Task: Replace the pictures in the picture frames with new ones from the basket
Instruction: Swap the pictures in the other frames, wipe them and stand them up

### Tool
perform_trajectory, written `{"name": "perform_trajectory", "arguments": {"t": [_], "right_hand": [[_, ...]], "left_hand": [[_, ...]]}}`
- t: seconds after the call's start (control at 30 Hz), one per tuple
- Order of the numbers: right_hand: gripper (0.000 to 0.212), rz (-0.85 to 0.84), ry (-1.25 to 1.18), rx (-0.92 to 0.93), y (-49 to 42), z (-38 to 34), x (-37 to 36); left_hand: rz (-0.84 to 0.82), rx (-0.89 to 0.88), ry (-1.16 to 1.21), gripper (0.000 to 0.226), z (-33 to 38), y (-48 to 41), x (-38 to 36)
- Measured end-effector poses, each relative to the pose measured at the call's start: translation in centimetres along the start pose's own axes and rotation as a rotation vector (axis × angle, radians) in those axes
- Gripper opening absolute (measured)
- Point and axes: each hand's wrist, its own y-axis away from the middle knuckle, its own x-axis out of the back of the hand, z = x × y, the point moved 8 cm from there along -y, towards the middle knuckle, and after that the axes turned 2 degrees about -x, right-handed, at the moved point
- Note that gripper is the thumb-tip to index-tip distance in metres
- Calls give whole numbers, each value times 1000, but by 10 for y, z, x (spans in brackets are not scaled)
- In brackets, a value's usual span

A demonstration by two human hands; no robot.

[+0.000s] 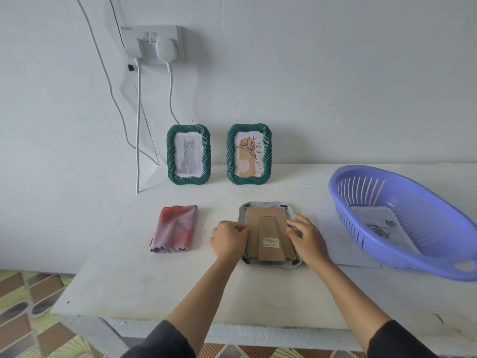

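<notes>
Head: frame [269, 228] lies face-down, front hidden; basket [366, 189] cut off.

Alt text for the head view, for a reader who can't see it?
Both hands work at a face-down frame on a white table: the left hand pinches its left edge, the right hand rests on its right edge. Two green frames stand by the wall behind, a folded cloth lies left, and a purple basket with papers sits right.

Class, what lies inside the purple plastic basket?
White paper sheets with a dark printed drawing lie in the purple plastic basket. The uppermost hides how many lie beneath.
</notes>
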Motion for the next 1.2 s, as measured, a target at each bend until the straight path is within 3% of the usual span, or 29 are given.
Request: {"name": "perform_trajectory", "arguments": {"t": [0.23,0.47,0.67,0.83,1.0,1.2], "right_hand": [[34,-4,4,-12,-2,3,-2],[40,-19,18,-10,-2,2,-2],[39,-24,5,0,-1,1,-1],[38,-14,-10,29,0,-2,0],[37,-16,19,24,0,-1,-1],[36,-12,56,29,0,-1,-2]], "left_hand": [[7,101,117,19,8,4,5],[-37,2,348,17,39,10,10],[-132,31,443,32,41,12,6],[-38,67,557,34,33,-8,37],[113,119,465,33,-12,-36,90],[34,197,351,30,-37,-36,87]]}}
